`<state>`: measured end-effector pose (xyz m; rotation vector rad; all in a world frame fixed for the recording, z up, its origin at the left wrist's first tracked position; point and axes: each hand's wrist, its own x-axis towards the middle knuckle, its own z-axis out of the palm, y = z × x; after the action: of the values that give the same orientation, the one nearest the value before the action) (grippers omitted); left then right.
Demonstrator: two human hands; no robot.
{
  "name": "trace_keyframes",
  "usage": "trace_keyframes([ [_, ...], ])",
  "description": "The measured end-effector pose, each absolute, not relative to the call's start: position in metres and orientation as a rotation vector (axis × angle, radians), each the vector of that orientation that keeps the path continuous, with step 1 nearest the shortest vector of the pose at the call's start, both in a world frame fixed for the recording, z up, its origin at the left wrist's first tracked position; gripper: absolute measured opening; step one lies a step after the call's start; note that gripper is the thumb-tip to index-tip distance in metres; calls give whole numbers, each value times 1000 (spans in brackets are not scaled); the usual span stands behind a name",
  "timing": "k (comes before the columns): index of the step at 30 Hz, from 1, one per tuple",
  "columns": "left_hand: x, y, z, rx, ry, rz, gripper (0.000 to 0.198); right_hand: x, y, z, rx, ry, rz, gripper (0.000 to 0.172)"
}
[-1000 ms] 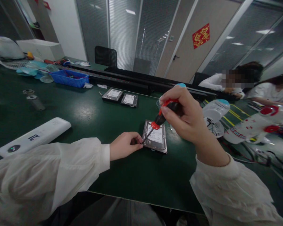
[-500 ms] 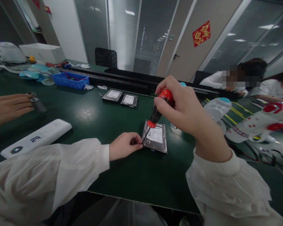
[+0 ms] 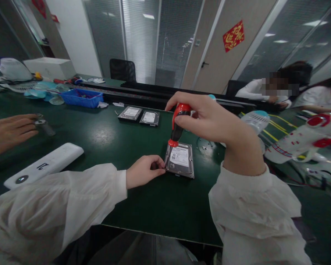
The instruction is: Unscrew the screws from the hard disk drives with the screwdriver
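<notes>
A hard drive (image 3: 180, 159) with a white label lies flat on the green table (image 3: 154, 209). My right hand (image 3: 201, 116) grips a red and black screwdriver (image 3: 177, 127), which points down at the drive's left side; its tip is too small to make out. At the drive's lower left corner, my left hand (image 3: 146, 170) has thumb and index finger closed together, touching the edge. Whether something small is between those fingertips cannot be seen.
Two more drives (image 3: 130, 113) (image 3: 149, 117) lie behind. Small screws (image 3: 205, 148) sit to the right. A white power bank (image 3: 44, 165), a blue basket (image 3: 82, 98) and another person's hand (image 3: 12, 132) are left; a white-red device (image 3: 300, 140) stands right.
My right hand has shifted left and the screwdriver now stands more upright over the drive's left side. My left hand stays at the corner. The small screws have come into fuller view.
</notes>
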<state>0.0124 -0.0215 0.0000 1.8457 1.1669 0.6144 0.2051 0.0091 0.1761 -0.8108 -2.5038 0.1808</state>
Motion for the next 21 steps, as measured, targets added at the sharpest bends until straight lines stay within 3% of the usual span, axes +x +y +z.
trace_keyframes([
  [4,13,-22,2,1869,1153,626,15,207,15,173,-914,-2496,104,30],
  [9,13,-22,2,1883,1143,644,13,203,16,172,-897,-2487,47,14],
  [14,13,-24,3,1946,1148,638,14,205,12,175,-1082,-2560,11,23],
  [17,14,-28,5,2069,1170,626,13,207,17,169,-1306,-2660,162,38],
  [21,14,-31,6,2131,1194,619,14,202,33,149,-1598,-2837,504,44],
])
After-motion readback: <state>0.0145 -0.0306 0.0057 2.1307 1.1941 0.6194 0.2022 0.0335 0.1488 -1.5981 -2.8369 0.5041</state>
